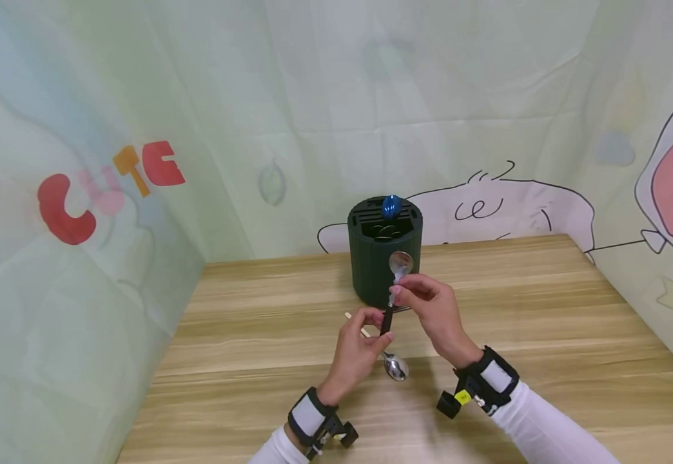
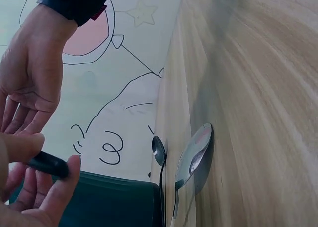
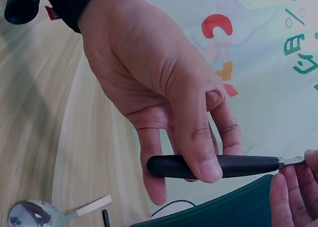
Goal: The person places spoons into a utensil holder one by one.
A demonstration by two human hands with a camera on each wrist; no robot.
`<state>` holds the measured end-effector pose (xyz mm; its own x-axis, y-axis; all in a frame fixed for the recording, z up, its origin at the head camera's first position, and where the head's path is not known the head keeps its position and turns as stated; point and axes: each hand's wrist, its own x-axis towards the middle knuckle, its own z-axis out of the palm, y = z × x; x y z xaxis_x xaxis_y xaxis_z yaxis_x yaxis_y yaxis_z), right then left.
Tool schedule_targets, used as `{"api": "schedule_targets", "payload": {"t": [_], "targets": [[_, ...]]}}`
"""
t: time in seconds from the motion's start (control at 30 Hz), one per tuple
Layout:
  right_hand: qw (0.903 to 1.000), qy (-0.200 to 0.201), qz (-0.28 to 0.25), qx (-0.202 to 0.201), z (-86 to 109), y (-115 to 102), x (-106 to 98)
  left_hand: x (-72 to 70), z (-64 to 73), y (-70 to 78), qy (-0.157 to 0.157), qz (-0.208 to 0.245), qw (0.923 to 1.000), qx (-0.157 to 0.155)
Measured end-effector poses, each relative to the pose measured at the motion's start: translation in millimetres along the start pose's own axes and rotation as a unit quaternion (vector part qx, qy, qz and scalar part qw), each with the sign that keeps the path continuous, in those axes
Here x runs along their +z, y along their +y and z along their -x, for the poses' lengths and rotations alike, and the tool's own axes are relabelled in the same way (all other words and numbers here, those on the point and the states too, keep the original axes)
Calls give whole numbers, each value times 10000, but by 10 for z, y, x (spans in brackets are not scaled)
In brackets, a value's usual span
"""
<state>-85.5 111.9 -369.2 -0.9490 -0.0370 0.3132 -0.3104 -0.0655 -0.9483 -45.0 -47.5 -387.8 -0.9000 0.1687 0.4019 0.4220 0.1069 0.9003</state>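
Note:
A spoon with a silver bowl (image 1: 401, 263) and black handle (image 3: 238, 166) is held between both hands, bowl up, before a dark green utensil holder (image 1: 371, 270). My left hand (image 1: 356, 348) grips the black handle between thumb and fingers. My right hand (image 1: 438, 316) pinches the neck just below the bowl; in the right wrist view only its fingertips (image 3: 293, 192) show. On the table beneath lies a silver spoon (image 1: 396, 367) with a pale handle, partly behind the left hand. Another spoon (image 2: 159, 150) lies by the holder's base, mostly hidden in the head view.
A shiny blue utensil head (image 1: 391, 206) sticks up from the holder's slotted top, and curved metal edges show in its open compartment. The wood-grain table (image 1: 243, 335) meets a printed cloth backdrop (image 1: 290, 142) at the back and sides.

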Motion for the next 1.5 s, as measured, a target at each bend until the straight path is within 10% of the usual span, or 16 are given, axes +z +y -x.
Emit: {"api": "schedule_targets", "payload": {"t": [0.63, 0.9, 1.2, 1.5], "targets": [[9942, -584, 800, -428, -120, -280, -31, -118, -365, -163, -389, -694, 9965, 252], [9883, -564, 1130, -851, -239, -698, 9, -147, -595, 40, -370, -871, 9936, 622], [9862, -814, 932, -1103, -564, -705, -112, -201, -801, 580, -712, -502, 9916, 956], [9842, -797, 791, -1368, -768, -883, -83, -273, -997, 766, -665, -453, 9881, 1307]]}}
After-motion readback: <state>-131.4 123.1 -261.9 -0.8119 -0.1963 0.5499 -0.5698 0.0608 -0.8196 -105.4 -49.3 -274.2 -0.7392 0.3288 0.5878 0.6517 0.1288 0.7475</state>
